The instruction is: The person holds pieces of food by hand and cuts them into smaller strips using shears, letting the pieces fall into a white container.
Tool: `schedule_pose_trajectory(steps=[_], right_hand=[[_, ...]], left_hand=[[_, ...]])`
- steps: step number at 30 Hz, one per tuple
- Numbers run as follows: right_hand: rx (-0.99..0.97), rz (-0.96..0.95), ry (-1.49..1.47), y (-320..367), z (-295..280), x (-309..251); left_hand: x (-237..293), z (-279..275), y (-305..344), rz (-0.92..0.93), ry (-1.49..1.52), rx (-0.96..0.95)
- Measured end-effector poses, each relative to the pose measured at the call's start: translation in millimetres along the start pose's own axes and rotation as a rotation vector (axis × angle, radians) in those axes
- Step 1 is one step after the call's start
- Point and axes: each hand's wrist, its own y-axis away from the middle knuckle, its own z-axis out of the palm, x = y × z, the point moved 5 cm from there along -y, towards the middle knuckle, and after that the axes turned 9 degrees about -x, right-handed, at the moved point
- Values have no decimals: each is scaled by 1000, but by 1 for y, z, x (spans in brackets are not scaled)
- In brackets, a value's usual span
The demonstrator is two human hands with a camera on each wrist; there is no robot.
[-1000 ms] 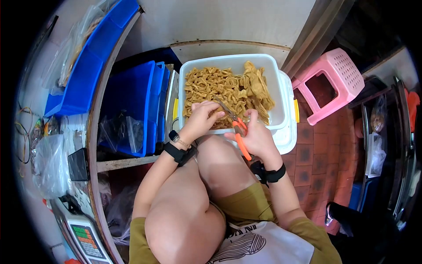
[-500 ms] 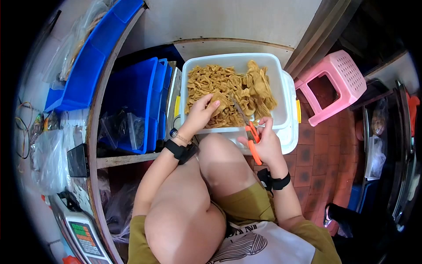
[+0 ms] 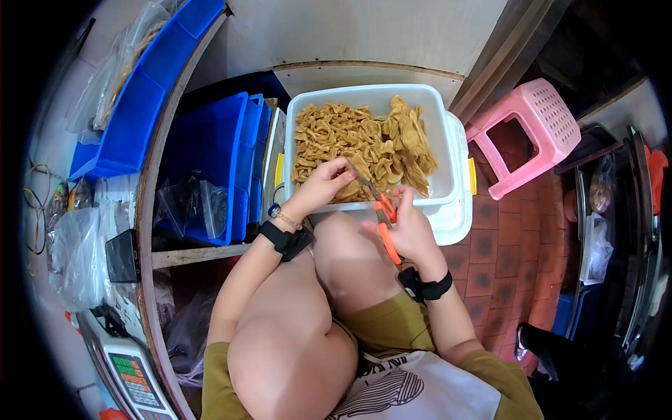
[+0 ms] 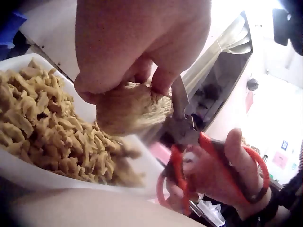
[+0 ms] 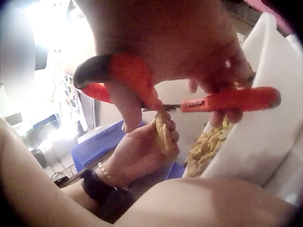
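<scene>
Over the front of a white plastic tub [image 3: 450,150], my left hand [image 3: 320,187] pinches a tan, wrinkled food piece [image 4: 132,111] between thumb and fingers. My right hand [image 3: 414,227] grips orange-handled scissors [image 3: 386,241], with thumb and fingers through the handle loops. Their blades point toward the left hand and meet the piece close to its fingertips, as both wrist views show. Inside the tub, small cut strips [image 3: 322,133] of the same food fill the left and middle. Larger folded pieces [image 3: 408,140] are heaped at the right.
The tub stands just beyond my knees, with a white lid [image 3: 458,224] under its right side. Blue bins [image 3: 210,154] fill the shelf at left. A pink stool [image 3: 535,122] stands on the tiled floor at right. A scale [image 3: 136,374] sits at the lower left.
Half a second ago the scissors were apart from the left hand, which held a broad piece. Now the right hand has moved up and left, bringing the blades to that piece.
</scene>
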Motion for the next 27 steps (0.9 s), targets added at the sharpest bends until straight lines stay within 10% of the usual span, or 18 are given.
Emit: schedule_pose_trajectory(steps=[27], right_hand=[[-8,58,76,-11,-9,-14]], left_hand=[[31,2,5,9,-380,111]])
